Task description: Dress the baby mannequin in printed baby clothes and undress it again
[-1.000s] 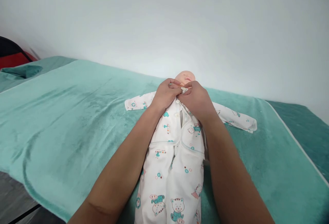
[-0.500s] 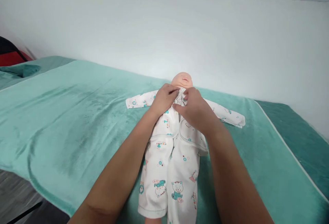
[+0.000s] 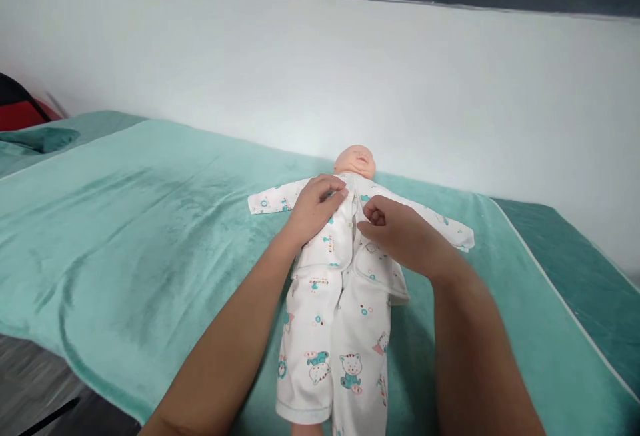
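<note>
A baby doll point(image 3: 357, 161) lies on its back, head away from me and arms spread. It wears a white printed baby jacket point(image 3: 327, 249) and matching trousers point(image 3: 310, 329). The jacket's two front edges meet loosely down the middle, with a gap lower on the chest. My left hand point(image 3: 317, 208) rests on the chest, thumb and fingers closed on the left front edge near the top. Curled at the opposite edge, slightly lower, my right hand point(image 3: 397, 228) has its thumb and fingertips on the cloth. The fingers partly cover the fastening.
A green plush blanket point(image 3: 150, 223) with wrinkles covers the bed under the doll. Behind it stands a white wall point(image 3: 300, 69) with a dark band on top. A red and black item point(image 3: 23, 113) is at the far left; grey floor point(image 3: 30, 376) shows at lower left.
Both hands have moved down from the doll's neck, the right one also outward to the right. The jacket's collar is now uncovered, and the hands are farther apart.
</note>
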Demonstrator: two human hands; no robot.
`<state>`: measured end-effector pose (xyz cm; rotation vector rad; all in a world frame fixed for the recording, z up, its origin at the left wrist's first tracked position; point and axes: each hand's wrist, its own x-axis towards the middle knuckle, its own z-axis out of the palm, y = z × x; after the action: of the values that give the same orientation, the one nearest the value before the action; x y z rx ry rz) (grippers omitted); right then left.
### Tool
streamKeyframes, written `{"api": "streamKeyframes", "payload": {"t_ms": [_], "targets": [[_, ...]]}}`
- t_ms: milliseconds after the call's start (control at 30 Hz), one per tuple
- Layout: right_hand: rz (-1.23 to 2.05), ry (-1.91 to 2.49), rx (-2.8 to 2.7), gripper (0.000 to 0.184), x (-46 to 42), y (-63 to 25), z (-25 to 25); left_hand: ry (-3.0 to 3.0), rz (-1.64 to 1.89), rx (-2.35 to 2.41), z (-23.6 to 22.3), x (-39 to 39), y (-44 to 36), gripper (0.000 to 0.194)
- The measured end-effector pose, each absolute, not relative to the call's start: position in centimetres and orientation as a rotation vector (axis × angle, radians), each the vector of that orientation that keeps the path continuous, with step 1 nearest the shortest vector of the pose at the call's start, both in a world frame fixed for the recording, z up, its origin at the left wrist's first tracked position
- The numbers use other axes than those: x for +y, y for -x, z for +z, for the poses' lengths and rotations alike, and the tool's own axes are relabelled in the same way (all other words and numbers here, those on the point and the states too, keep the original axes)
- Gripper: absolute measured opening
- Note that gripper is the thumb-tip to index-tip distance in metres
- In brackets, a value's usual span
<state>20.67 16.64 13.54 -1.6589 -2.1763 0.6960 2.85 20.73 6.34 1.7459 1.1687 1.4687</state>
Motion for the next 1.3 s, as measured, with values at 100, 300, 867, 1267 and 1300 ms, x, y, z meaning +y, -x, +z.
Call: {"api": "streamKeyframes", "payload": {"t_ms": [100,300,867,1267,1300], "targets": [[0.763,1.646,-2.200,0.011,16.4,-21.1,14.0,-1.834,1.450,1.168,6.7,20.4,-2.9,0.011],[0.385,1.865,-2.326,0.021,14.7,-20.3,14.5,-1.956,1.404,1.211,7.3,19.7,-3.0,0.010],[1.110,1.446,-2.205,0.031,16.0,-20.7,14.6,-2.211,1.411,1.312,7.1,20.0,-3.3,0.011],[0.386,1.686,-1.974,0.021,17.8,-18.9,11.7,-1.828,1.435,1.243,7.3,20.0,-3.7,0.009],[0.391,1.680,-1.979,0.019,17.9,-18.9,11.7,-1.779,1.425,1.228,7.3,20.0,-3.7,0.009]]}}
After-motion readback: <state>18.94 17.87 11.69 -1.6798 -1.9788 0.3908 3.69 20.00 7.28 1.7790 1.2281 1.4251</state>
